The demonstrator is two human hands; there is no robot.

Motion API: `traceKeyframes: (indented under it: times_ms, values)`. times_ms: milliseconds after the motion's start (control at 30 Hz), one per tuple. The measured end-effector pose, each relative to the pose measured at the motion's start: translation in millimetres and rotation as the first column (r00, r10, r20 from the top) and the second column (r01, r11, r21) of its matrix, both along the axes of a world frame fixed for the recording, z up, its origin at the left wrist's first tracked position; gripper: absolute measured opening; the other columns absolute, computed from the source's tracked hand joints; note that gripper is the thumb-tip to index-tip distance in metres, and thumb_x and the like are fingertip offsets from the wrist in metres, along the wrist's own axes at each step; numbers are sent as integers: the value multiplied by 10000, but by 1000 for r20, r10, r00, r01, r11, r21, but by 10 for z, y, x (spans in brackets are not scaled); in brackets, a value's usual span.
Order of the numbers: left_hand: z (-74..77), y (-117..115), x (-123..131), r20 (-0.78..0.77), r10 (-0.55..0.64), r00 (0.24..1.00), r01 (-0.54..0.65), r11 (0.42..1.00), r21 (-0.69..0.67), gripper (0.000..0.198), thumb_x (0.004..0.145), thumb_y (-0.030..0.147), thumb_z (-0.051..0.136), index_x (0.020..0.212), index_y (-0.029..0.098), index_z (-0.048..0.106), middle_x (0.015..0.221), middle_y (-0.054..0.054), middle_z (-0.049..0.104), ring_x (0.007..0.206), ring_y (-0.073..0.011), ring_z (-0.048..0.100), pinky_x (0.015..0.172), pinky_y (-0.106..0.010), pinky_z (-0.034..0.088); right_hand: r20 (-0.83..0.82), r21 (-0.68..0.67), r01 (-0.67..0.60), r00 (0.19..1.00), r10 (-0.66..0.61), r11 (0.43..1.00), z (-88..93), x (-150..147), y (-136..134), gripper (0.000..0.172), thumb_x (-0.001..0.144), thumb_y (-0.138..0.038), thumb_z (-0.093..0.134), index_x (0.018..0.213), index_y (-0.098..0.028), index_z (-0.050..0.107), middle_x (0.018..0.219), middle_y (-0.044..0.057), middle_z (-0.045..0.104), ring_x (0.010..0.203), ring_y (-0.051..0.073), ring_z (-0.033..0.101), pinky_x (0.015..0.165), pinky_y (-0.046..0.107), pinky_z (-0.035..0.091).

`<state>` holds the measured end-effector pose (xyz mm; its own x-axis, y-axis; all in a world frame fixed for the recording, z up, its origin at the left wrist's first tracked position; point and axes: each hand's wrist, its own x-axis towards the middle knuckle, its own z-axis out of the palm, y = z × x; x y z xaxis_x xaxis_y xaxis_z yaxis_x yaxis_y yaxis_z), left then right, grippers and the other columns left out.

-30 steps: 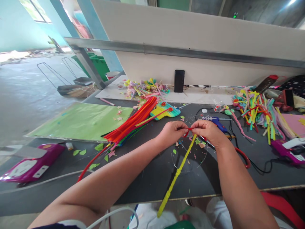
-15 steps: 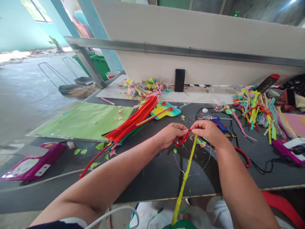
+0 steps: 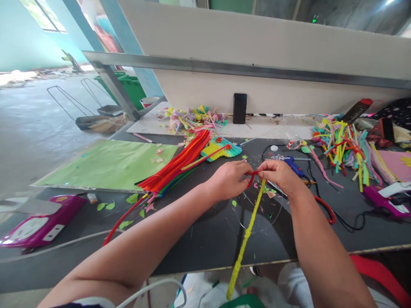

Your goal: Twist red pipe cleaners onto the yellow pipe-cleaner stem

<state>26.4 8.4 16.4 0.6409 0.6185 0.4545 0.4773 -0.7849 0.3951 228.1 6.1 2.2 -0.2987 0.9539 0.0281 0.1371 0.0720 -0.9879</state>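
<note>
Both hands meet above the dark table. My left hand [image 3: 231, 177] is closed, its fingers pinching a red pipe cleaner [image 3: 251, 180]. Facing it, my right hand [image 3: 275, 173] pinches the top of a yellow pipe-cleaner stem [image 3: 247, 239], where the red one joins it. The stem slants down past the table's front edge toward my lap. Left of my hands lies a bundle of red and orange pipe cleaners [image 3: 180, 162], with a yellow and turquoise fuzzy piece [image 3: 221, 149] beside it. A blue glue gun [image 3: 293, 167] rests just beyond my right hand.
A black phone [image 3: 239, 108] leans against the back board. Piles of coloured pipe-cleaner pieces [image 3: 345, 147] lie at right and at back left. A green sheet [image 3: 102, 164] and purple devices [image 3: 45, 220] lie on the table, with cords and paper scraps about.
My left hand has turned and curled further around the red pipe cleaner, whose loop now shows less. The right hand keeps its pinch, and the view has shifted slightly.
</note>
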Motion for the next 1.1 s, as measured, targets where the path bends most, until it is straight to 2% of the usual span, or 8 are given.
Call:
traceKeyframes:
  times_ms: [167,467,633,733,833,933,1033,1100]
  values:
    - [-91,-34,53,-74,121,990,-107,980,170,155,820,179,460,875,161,604,837,-61,632,818,-179,574,769,-303,402,-27,-17,-21,999,21,1000,-11,-25,-4,149,675,-277,702,754,-161,652,635,-9,630,600,129,569,598,258,428]
    - [-96,-76,23,-77,93,993,-77,978,195,182,867,193,423,905,136,592,851,-78,631,833,-183,573,817,-307,392,5,-2,-40,999,40,999,19,-45,-26,123,683,-253,679,754,-156,652,632,-3,630,607,129,562,604,257,422]
    - [-78,-73,29,-32,80,996,-77,994,76,137,821,174,477,815,155,612,785,-57,627,782,-164,573,755,-277,396,30,-9,-58,998,58,998,3,-62,-21,123,690,-258,668,751,-153,647,628,1,627,586,129,561,586,258,427]
    - [-83,-62,47,82,102,991,-96,993,-73,110,765,137,518,743,164,623,757,-32,629,757,-137,571,703,-238,397,40,-10,-72,997,72,997,-8,-64,-17,131,696,-266,664,761,-154,645,637,8,636,594,136,570,592,264,432]
    - [-94,-34,65,166,158,973,-109,956,-272,85,717,149,567,644,157,610,674,-2,605,667,-106,534,612,-211,375,67,-5,-74,995,75,997,-8,-72,-20,128,689,-262,671,756,-156,646,641,11,640,600,137,572,588,259,428]
    - [-99,-1,72,251,208,945,-33,827,-561,136,665,226,648,589,139,576,576,18,547,558,-85,483,521,-200,345,98,1,-65,993,65,998,-1,-93,-32,140,672,-268,686,744,-156,645,629,7,631,584,133,560,565,251,416]
    - [-92,13,70,351,289,891,134,572,-809,231,595,292,725,608,124,567,515,31,506,480,-77,474,483,-206,360,119,16,-71,991,69,997,-5,-114,-44,150,676,-289,683,732,-158,638,615,1,618,568,130,549,542,245,402]
    - [-88,16,66,384,343,857,236,401,-885,261,560,294,755,624,118,573,507,27,509,456,-77,480,481,-219,389,135,38,-72,989,67,997,-12,-119,-49,141,683,-284,675,739,-160,636,622,0,617,570,127,545,539,241,396]
